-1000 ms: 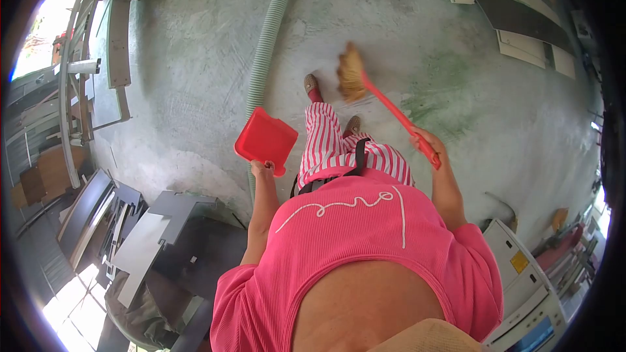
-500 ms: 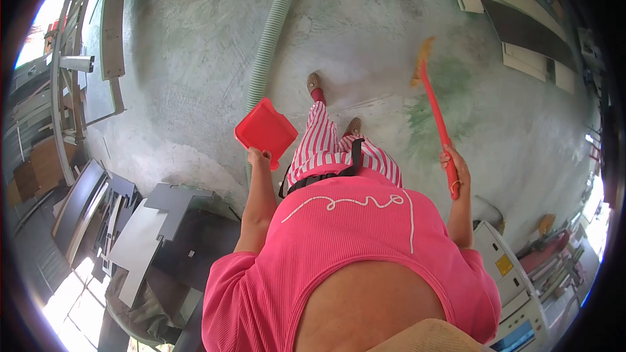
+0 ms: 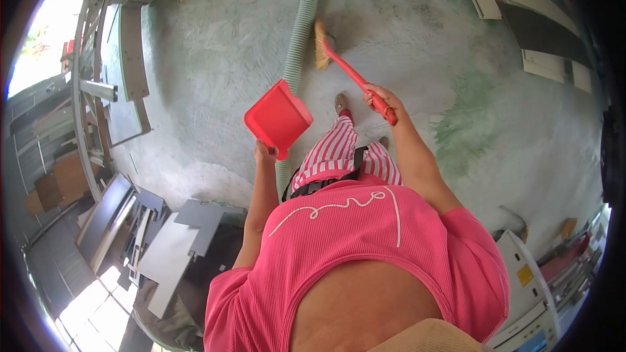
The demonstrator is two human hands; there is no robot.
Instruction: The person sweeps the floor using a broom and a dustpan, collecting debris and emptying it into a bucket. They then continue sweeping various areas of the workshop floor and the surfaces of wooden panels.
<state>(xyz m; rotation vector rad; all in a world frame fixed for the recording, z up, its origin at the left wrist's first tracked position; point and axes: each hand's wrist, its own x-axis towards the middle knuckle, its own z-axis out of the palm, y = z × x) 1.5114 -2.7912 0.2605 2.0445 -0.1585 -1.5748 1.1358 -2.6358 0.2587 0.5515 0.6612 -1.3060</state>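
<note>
My left hand (image 3: 265, 151) is closed round the short handle of a red dustpan (image 3: 278, 117), which hangs out in front of me on the left, overlapping the hose in this view. Stretched forward, my right hand (image 3: 381, 98) grips the red handle of a hand brush (image 3: 352, 73) near its end. The brush's yellowish bristles (image 3: 320, 45) point away from me, close beside the ribbed pale green hose (image 3: 303, 26) on the floor.
Grey concrete floor (image 3: 404, 32) with a green stain spreads ahead. Boards and panels (image 3: 173, 241) are stacked at the left, more boards (image 3: 541, 32) lie at the far right. A white machine cabinet (image 3: 521, 280) stands at the lower right.
My right hand has swung the brush from the right across to the middle, by the hose. The dustpan has shifted slightly to the right in view, still in my left hand.
</note>
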